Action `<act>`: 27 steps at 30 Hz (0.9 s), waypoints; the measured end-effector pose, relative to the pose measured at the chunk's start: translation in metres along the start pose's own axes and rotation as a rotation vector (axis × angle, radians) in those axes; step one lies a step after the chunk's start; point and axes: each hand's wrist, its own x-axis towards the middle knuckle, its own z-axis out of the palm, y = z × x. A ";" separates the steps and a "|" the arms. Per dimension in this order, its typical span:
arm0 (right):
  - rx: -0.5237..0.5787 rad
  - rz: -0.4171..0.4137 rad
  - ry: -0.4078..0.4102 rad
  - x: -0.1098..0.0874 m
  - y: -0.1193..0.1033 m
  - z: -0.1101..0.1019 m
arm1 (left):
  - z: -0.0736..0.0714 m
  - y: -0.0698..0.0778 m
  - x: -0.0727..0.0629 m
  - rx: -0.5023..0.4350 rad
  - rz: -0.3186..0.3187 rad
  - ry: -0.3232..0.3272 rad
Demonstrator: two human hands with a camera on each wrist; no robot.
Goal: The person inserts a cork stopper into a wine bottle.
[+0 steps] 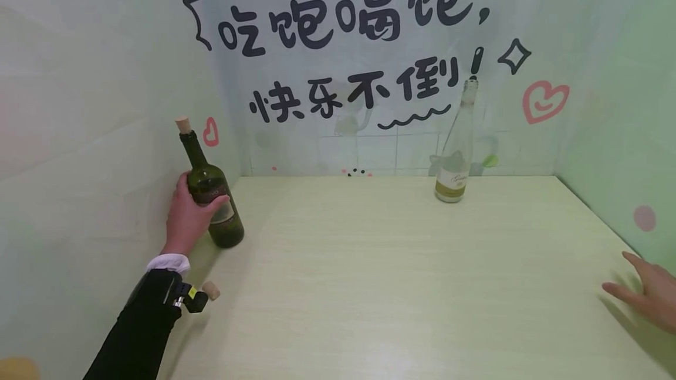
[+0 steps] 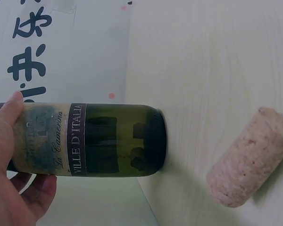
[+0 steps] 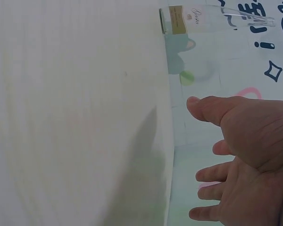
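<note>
My left hand [image 1: 189,216] grips a dark green wine bottle [image 1: 228,230] around its middle, at the left of the table. A cork [image 1: 182,125] sits in the bottle's mouth. In the left wrist view the wine bottle [image 2: 118,140] shows a "Ville d'Italia" label, and a second cork [image 2: 249,157] lies on the table beyond its base. That loose cork [image 1: 211,290] shows beside the wrist camera in the head view. At the right edge my right hand [image 1: 652,292] has its fingers spread and holds nothing. The right wrist view shows the hand [image 3: 247,160] with its palm visible.
A clear glass bottle [image 1: 454,163] with a white and gold label stands upright near the back right of the table [image 1: 359,274]. Printed wall sheets [image 1: 296,151] enclose the table at the back, left and right.
</note>
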 end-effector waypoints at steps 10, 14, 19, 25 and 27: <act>-0.033 0.015 -0.021 0.001 -0.002 -0.003 | 0.004 0.013 -0.008 0.069 -0.073 -0.004; -0.042 0.002 -0.030 0.002 -0.002 -0.004 | 0.004 0.018 -0.016 0.118 -0.087 -0.045; -0.034 -0.020 -0.023 0.005 -0.004 -0.003 | 0.002 0.018 -0.030 0.210 -0.082 -0.169; -0.033 -0.052 -0.021 0.011 -0.005 -0.001 | -0.006 0.015 -0.054 0.382 -0.090 -0.376; -0.035 -0.059 -0.025 0.012 -0.004 -0.001 | -0.008 0.014 -0.061 0.407 -0.123 -0.447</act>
